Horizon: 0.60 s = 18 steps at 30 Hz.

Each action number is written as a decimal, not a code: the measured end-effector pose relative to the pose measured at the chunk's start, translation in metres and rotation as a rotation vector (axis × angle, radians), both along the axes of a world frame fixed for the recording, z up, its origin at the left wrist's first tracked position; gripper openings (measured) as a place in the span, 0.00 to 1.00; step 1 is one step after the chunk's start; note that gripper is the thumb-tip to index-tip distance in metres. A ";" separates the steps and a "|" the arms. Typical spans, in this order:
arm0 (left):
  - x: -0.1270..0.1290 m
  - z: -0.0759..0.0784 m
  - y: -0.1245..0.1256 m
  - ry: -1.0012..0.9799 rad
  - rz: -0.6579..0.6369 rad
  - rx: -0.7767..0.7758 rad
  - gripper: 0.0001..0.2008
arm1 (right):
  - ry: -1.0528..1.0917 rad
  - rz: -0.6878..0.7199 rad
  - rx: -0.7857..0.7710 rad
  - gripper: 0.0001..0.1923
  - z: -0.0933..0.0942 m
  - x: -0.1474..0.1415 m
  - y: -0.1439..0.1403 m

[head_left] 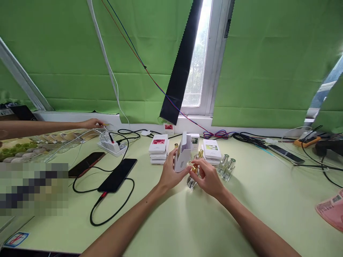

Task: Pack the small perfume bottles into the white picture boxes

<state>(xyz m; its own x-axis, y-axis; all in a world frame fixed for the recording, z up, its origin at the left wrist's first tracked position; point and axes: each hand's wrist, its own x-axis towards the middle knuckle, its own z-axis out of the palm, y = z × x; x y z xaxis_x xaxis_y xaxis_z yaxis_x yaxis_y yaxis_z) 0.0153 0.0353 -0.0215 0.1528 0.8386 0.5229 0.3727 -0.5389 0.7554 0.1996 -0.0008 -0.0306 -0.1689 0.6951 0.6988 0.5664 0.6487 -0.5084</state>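
My left hand (pixel 169 171) is wrapped round a small white carton (pixel 182 160), which stands tilted with its top flap up. At the middle of the table, my right hand (pixel 208 175) pinches the gold top of a clear glass perfume bottle (pixel 192 181), just beside the carton. Another gold-topped bottle (pixel 200 154) shows behind my right fingers. A gold cap (pixel 176 145) peeks out past the carton's left side. Two clear bottles (pixel 226 167) with silvery tops stand right of my right hand. The carton's inside is mostly hidden from me.
Stacked white cartons with pink pictures (pixel 158 148) and green pictures (pixel 212 151) stand behind my hands. Left are two phones (pixel 118 175) with cables and a power strip (pixel 114 147), where another person's hand (pixel 92 124) reaches in. Far right lie a phone (pixel 285 154) and a pink item (pixel 332 210).
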 end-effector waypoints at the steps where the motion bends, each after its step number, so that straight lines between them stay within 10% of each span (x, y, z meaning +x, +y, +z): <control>1: 0.000 0.001 -0.002 -0.005 -0.001 -0.013 0.38 | -0.004 -0.002 0.005 0.09 0.000 0.000 0.000; 11: -0.016 0.003 -0.007 0.140 -0.161 0.129 0.50 | -0.037 -0.029 0.003 0.07 0.000 0.001 0.004; 18: -0.032 -0.006 -0.004 0.203 -0.154 0.088 0.39 | -0.009 -0.011 -0.074 0.14 0.005 0.002 0.002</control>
